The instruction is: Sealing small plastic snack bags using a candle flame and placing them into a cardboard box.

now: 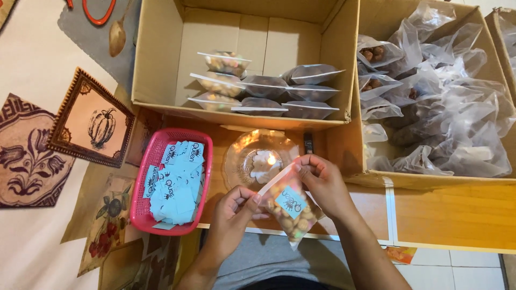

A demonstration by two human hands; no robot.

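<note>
Snack pouch (290, 207), clear with a pale blue label, sits low in the middle, pinched along its top edge between the left hand (232, 212) and the right hand (324, 182), both closed on it. At 12 o'clock a cardboard box (156, 59) holds a dozen or so flat finished pouches; at 2 o'clock another box (344, 145) is heaped with plain bags, so most work seems left. A pink basket (137, 207) of labels lies at 9 o'clock and a glass dish (239, 156) just beyond the hands, on a low wooden table (457, 215) over a patterned floor mat (32, 161).
</note>
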